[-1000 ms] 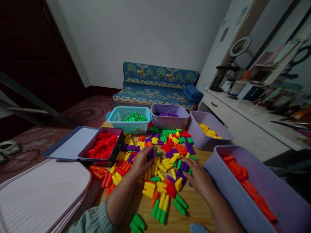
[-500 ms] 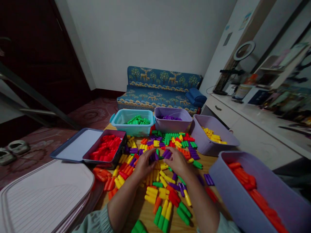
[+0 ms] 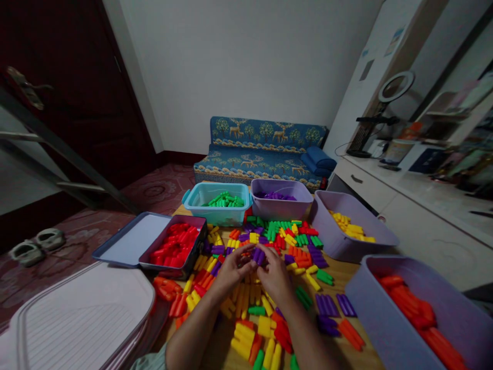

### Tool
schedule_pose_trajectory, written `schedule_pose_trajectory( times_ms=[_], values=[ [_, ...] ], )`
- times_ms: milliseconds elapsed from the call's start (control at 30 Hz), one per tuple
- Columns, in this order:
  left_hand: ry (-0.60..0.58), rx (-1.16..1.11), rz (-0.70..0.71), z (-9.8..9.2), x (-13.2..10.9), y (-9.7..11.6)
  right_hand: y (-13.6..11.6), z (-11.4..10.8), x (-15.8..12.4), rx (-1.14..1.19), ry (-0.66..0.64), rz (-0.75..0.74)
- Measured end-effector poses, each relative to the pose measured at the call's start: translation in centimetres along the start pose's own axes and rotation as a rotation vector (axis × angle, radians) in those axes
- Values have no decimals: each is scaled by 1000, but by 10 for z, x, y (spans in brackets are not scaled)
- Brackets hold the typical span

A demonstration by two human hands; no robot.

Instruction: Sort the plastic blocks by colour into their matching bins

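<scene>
My left hand [image 3: 230,268] and my right hand [image 3: 275,272] meet over the middle of a wooden table [image 3: 348,354], fingers closed together on a small bunch of purple pegs [image 3: 257,255]. Around and under them lies a spread of loose plastic pegs [image 3: 287,235] in red, yellow, green, orange and purple. Straight beyond the hands stands a lilac bin [image 3: 281,206] with purple pegs in it.
A teal bin [image 3: 217,205] holds green pegs, a dark tin [image 3: 175,244] with its lid open holds red ones, a lilac bin [image 3: 348,228] holds yellow ones, and a large lilac bin [image 3: 416,313] at right holds orange ones. A pale lid [image 3: 77,318] lies at left. A blue sofa [image 3: 262,149] stands behind.
My right hand has come in from the right side of the pile to join the left hand, and both now hold purple pegs between them. The view has tilted up slightly.
</scene>
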State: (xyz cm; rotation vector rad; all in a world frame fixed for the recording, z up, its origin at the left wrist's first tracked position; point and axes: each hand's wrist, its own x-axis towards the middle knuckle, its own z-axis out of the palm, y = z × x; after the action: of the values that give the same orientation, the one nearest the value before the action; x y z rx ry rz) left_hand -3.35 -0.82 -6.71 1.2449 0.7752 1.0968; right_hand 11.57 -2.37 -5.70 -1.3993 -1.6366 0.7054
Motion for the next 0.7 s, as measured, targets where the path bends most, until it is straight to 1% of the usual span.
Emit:
schedule_pose_trajectory(
  times_ms=[100, 200, 267, 367, 433, 533, 600, 700],
  values=[
    [-13, -10, -38, 1, 0, 0, 5, 7, -1, 92, -28, -6],
    [52, 22, -41, 0, 0, -4, 8, 12, -1, 205, -52, -9],
    [95, 54, -28, -1, 1, -8, 6, 13, -2, 257, -103, -19],
    [108, 89, 15, -3, 3, -12, -1, 12, -4, 258, -160, -58],
    [110, 91, 30, -4, 4, -13, -4, 11, -5, 249, -148, -74],
    [147, 123, 40, -6, 4, -13, -5, 10, -5, 245, -126, -53],
    [163, 178, 46, -7, 4, -11, -4, 10, -4, 238, -119, -40],
    [154, 276, 43, -7, 3, -9, -2, 9, -4, 226, -111, -30]
  ],
)
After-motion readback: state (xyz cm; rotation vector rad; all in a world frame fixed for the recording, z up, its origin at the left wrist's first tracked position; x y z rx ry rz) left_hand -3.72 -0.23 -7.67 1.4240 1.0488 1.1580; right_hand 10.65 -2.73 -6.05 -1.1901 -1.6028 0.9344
